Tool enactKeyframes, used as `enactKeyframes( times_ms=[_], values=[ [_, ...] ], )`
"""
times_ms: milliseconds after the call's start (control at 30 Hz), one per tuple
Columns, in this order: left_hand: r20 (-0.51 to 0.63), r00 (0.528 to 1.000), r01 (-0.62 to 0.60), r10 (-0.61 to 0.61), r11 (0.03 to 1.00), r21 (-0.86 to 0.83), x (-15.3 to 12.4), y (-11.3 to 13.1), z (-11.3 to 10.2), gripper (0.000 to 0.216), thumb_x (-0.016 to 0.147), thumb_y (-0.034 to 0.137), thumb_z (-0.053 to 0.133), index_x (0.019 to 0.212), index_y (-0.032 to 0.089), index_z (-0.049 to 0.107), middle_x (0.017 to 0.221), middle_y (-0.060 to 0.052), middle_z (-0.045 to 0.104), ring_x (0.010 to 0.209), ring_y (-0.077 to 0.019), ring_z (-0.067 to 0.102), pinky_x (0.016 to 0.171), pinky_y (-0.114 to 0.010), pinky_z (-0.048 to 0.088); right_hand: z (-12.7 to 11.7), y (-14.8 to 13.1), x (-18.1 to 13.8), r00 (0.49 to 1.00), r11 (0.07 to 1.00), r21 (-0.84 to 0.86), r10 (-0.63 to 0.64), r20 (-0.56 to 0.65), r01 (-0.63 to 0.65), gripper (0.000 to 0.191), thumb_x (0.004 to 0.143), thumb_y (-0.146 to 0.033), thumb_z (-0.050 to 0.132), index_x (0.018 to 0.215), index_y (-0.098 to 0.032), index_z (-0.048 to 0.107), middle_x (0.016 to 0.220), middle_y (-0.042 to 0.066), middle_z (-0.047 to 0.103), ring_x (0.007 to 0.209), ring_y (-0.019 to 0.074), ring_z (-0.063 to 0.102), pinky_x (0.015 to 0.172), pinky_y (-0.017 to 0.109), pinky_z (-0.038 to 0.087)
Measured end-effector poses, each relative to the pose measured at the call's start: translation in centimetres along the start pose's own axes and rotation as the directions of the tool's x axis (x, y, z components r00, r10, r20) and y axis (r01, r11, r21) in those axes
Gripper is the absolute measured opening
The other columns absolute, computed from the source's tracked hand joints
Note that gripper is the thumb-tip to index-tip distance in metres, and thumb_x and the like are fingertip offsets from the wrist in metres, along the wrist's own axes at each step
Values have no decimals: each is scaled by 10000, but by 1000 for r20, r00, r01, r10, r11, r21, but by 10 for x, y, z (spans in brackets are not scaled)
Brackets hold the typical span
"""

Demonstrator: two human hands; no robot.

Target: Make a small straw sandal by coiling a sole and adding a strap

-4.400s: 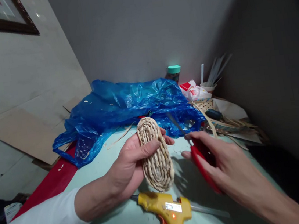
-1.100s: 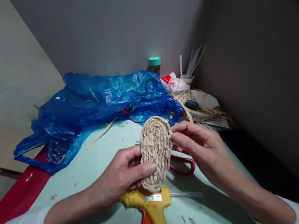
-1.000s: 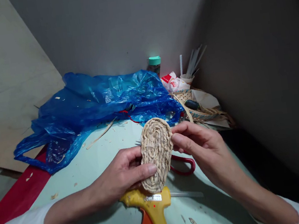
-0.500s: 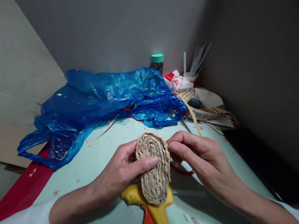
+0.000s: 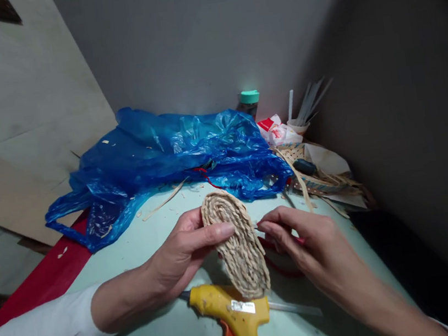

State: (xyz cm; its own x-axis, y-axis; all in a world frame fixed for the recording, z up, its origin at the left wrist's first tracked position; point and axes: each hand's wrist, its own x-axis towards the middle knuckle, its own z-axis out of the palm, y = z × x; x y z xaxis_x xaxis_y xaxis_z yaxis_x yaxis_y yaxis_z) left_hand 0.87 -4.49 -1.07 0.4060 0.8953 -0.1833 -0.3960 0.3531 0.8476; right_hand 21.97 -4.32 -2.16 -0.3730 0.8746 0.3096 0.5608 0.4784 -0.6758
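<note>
My left hand [image 5: 187,245] grips an oval coil of braided straw [image 5: 241,249], with the thumb across its front and the other fingers behind it. Tilted, the coil leans to the right at its lower end. Close to its right edge, my right hand [image 5: 296,236] is closed in a pinch, its fingertips slightly apart from the straw. What the pinch holds is too small to make out. A red curved thing [image 5: 282,268] shows under the right hand, partly hidden by it. Below the coil lies a yellow hot glue gun [image 5: 227,306] with an orange trigger and a clear glue stick [image 5: 296,308].
A crumpled blue plastic bag [image 5: 163,149] spreads over the table's back. At the back right stand a jar with a green lid [image 5: 249,97], a cup of glue sticks [image 5: 299,125] and a woven basket [image 5: 320,174] with straw strips. A black object [image 5: 388,239] lies at right.
The coil's lower end has swung right, and the right fingertips have drawn away slightly from its edge. More of the glue gun shows. The whole view has shifted a little.
</note>
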Motion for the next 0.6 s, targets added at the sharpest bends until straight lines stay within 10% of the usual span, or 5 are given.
enactKeyframes(
  times_ms=[267, 600],
  values=[
    [-98, 993, -77, 69, 993, -87, 4, 8, -5, 214, 770, 175, 738, 966, 149, 655, 890, -45, 677, 823, -165, 627, 854, -321, 474, 6, 31, -1, 959, 842, -523, 25, 283, 133, 146, 906, -170, 485, 985, -162, 608, 940, 115, 606, 860, 262, 576, 740, 373, 465],
    [-24, 988, -155, 153, 982, -108, 5, 15, -8, 309, 788, 163, 732, 1088, 164, 658, 1016, -68, 695, 926, -185, 640, 913, -340, 458, 2, 11, 1, 994, 961, -277, 22, 108, 8, 183, 908, -310, 508, 1041, -186, 490, 915, 82, 603, 668, 183, 601, 589, 315, 510]
  ],
)
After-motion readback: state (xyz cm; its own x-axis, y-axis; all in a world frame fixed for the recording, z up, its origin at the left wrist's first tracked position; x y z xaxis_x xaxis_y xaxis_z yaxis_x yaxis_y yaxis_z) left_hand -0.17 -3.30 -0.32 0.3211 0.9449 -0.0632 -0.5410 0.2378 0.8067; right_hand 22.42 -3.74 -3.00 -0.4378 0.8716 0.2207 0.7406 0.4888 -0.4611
